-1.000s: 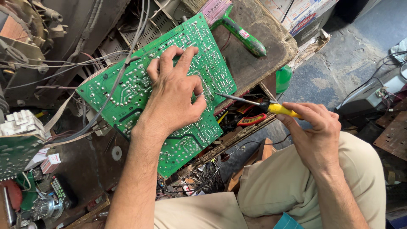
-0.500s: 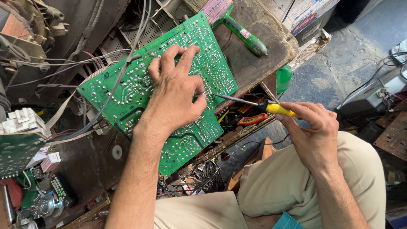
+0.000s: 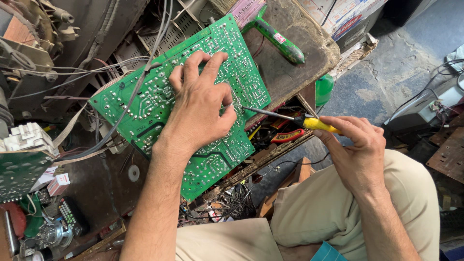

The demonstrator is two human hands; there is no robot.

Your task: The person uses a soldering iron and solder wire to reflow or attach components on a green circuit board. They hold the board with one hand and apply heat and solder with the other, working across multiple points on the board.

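Firmly, the right hand (image 3: 360, 150) pinches the yellow handle of a soldering iron (image 3: 309, 122) between thumb and fingers, its dark metal shaft running left to a tip that meets the solder side of the green circuit board (image 3: 145, 96) just beside the left thumb. The left hand (image 3: 200, 108) lies flat on that board, palm down and fingers spread toward the far edge, pressing rather than gripping; nothing is closed inside it. The forearm runs up from the bottom edge of the view, the wrist straight. The right wrist is bent inward, with the forearm coming over a thigh in beige trousers (image 3: 338, 203).

The board sits tilted, its far right corner over the near left corner of a worn wooden bench (image 3: 299, 77). On that bench, toward its far edge, lies a green-handled tool (image 3: 278, 38). Grey wires (image 3: 96, 72) cross the board's left part. Under the board's near right edge sits a cluttered wooden tray (image 3: 280, 150) holding red-handled pliers (image 3: 287, 136) and tangled leads. A green bottle (image 3: 324, 89) stands beside the bench's right edge. Left of the board are a white connector block (image 3: 26, 137) and a second circuit board (image 3: 19, 174).
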